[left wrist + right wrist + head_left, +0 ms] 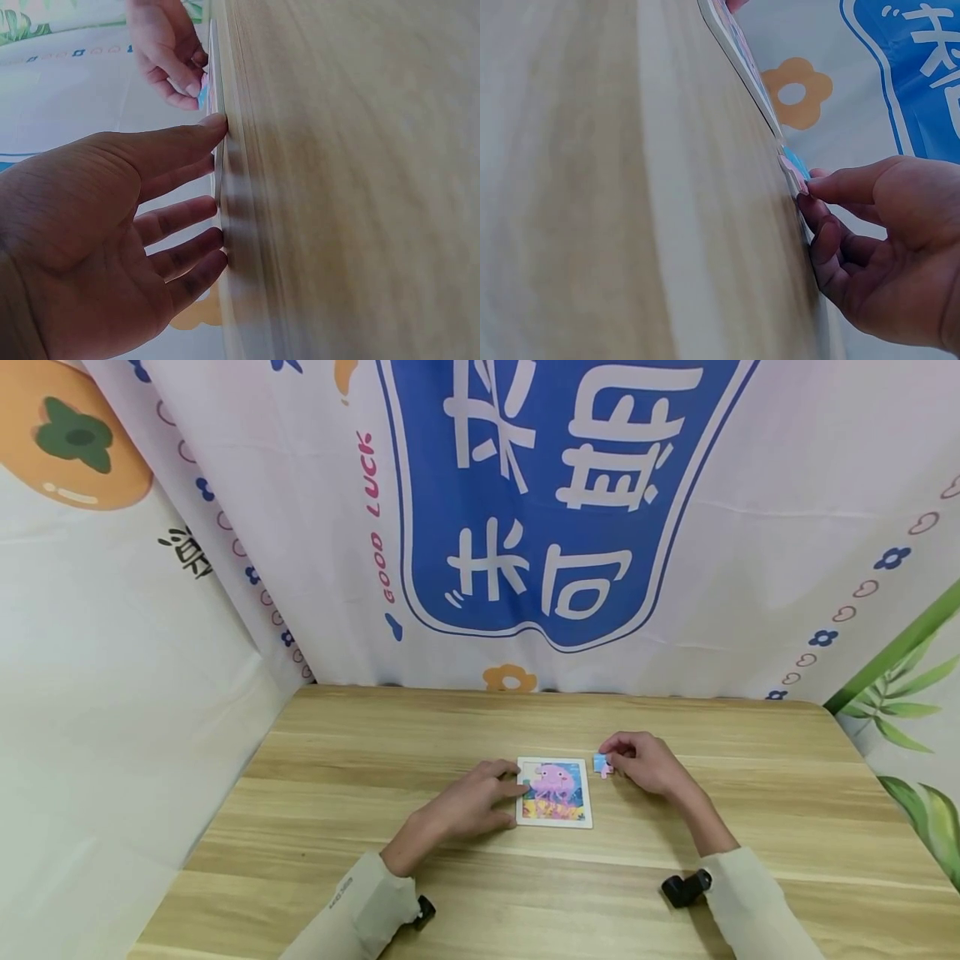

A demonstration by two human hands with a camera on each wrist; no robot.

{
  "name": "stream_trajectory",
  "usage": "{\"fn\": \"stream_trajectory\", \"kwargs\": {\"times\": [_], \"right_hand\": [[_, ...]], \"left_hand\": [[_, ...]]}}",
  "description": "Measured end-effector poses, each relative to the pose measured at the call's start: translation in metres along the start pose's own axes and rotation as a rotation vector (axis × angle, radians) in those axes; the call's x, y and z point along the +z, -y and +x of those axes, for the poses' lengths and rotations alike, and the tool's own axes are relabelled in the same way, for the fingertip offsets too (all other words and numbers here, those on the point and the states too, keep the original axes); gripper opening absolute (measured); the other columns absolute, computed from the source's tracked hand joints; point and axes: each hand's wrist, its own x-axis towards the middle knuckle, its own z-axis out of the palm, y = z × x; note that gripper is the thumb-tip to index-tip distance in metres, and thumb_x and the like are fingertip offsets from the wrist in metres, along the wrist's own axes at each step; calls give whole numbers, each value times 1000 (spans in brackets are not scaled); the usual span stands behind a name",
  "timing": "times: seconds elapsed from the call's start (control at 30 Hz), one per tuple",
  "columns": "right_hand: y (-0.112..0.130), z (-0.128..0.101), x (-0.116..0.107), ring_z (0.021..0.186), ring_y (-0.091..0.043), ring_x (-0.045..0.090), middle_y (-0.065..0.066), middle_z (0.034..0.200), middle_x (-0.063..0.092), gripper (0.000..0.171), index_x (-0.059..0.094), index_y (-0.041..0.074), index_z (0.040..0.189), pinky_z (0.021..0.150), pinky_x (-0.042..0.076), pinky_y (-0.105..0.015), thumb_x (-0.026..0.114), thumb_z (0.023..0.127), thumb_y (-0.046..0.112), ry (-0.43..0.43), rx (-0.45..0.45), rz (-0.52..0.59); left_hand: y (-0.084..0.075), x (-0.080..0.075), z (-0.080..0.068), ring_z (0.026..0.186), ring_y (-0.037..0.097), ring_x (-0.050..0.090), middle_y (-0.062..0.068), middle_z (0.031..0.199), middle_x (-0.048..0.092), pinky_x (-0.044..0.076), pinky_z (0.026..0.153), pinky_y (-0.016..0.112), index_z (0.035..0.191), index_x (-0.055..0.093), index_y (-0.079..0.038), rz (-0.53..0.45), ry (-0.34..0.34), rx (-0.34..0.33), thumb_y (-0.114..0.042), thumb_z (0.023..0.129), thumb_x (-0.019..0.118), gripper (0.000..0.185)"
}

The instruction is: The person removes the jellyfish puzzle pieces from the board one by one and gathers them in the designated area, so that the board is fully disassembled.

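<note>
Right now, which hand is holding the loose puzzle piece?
The right hand pinches the loose puzzle piece beside the puzzle board; the left hand rests on the board.

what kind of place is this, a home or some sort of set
Probably a staged recording booth, not a lived-in room. Printed cloth backdrops with cartoon fruit and flowers wall in a lone wooden table. On it lies only a jellyfish puzzle board, and small cameras are strapped to both of the person's wrists.

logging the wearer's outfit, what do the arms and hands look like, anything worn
Both arms wear pale cream long sleeves, left sleeve, right sleeve. A small black camera sits at each wrist, left and right. The left hand and right hand are bare.
</note>
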Motion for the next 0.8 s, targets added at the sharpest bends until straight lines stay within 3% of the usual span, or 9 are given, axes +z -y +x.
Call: {"fn": "stream_trajectory", "kwargs": {"times": [0.2, 0.47, 0.8], "right_hand": [[-2, 1, -2, 87, -20, 56, -10, 102, 71, 18, 74, 3, 118, 72, 48, -27, 64, 106, 11, 24, 0, 6], [-4, 3, -2, 91, -20, 59, -13, 110, 72, 27, 72, 2, 120, 78, 50, -30, 79, 96, 12, 39, -15, -2], [-1, 1, -1, 89, -20, 58, -12, 107, 72, 23, 73, 1, 119, 77, 49, -29, 76, 97, 8, 37, -26, -27]], "left_hand": [[0, 0, 0, 153, 34, 46, 14, 164, 50, 47, 122, 49, 149, 65, -12, 13, -3, 7, -28, 101, 78, 52], [-1, 0, 0, 153, 34, 46, 14, 164, 50, 47, 122, 48, 149, 65, -12, 11, -3, 5, -28, 101, 78, 52], [-1, 0, 0, 155, 34, 44, 14, 166, 48, 46, 122, 48, 150, 64, -13, -17, 5, -7, -27, 102, 77, 52]]}}
